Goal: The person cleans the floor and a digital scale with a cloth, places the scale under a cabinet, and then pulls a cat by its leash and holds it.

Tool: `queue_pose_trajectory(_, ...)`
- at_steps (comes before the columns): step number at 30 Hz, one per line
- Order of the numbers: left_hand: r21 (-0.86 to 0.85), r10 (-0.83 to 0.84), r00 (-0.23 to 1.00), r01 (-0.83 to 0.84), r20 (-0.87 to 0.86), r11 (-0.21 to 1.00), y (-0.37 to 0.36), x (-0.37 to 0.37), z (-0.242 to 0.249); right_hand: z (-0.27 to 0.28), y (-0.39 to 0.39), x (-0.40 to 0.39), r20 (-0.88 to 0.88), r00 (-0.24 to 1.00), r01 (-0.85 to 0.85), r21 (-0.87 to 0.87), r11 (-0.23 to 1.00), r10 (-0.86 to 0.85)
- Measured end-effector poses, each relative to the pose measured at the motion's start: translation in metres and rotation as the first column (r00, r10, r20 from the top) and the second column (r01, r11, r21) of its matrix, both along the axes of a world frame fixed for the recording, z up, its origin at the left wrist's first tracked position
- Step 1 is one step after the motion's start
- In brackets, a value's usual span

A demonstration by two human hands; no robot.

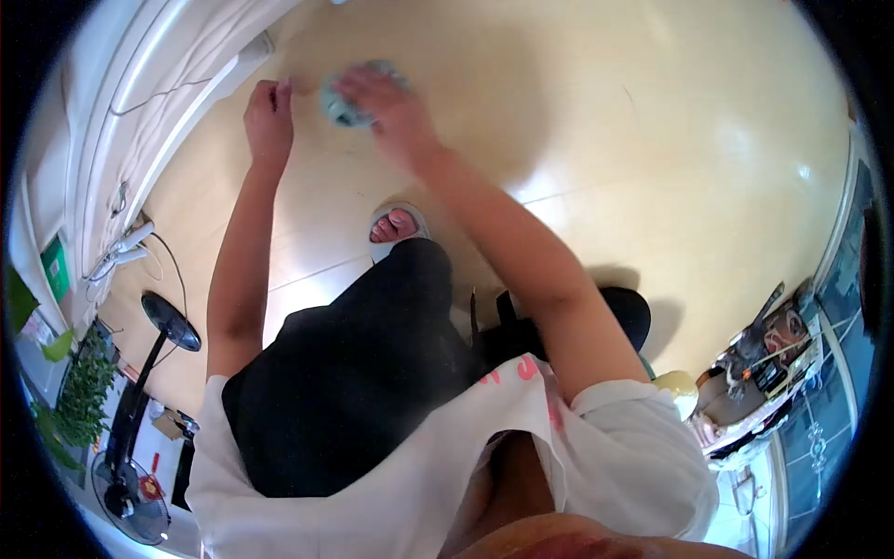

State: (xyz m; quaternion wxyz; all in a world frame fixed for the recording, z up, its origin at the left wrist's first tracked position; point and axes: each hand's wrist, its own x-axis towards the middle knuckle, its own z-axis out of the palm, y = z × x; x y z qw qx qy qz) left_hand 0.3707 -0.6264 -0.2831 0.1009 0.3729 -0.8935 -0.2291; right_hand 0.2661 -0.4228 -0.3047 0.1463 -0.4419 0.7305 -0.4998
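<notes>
My right hand (391, 104), slightly smeared by motion, presses a crumpled pale blue-green cloth (339, 110) against the tan floor (596, 121). Fingers lie over the top of the cloth, which shows at their left and upper edges. To the left, my left hand (269, 110) is raised with its fingers curled in a pinch. Whether anything is between those fingertips is too small to make out. A sandalled foot (396, 224) is planted on the floor below the two hands.
White panelling with loose cables (172, 98) runs along the left, above a white power strip (130, 244). Behind it stand a black fan (130, 438) and a leafy plant (84, 387). A cluttered shelf (754, 373) is at the lower right.
</notes>
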Motion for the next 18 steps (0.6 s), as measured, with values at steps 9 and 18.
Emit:
queue_pose_trajectory(9,0.294,0.011,0.998,0.007,-0.057,0.956,0.005,0.008,0.013,-0.007,0.314,-0.202,0.082,0.451,0.887,0.066,0.457,-0.889)
queue_pose_trajectory(18,0.378,0.03,0.975,0.056,-0.219,0.924,0.023,0.001,0.003,-0.007,0.13,-0.061,-0.294,0.828,0.538,0.177,0.824,-0.477)
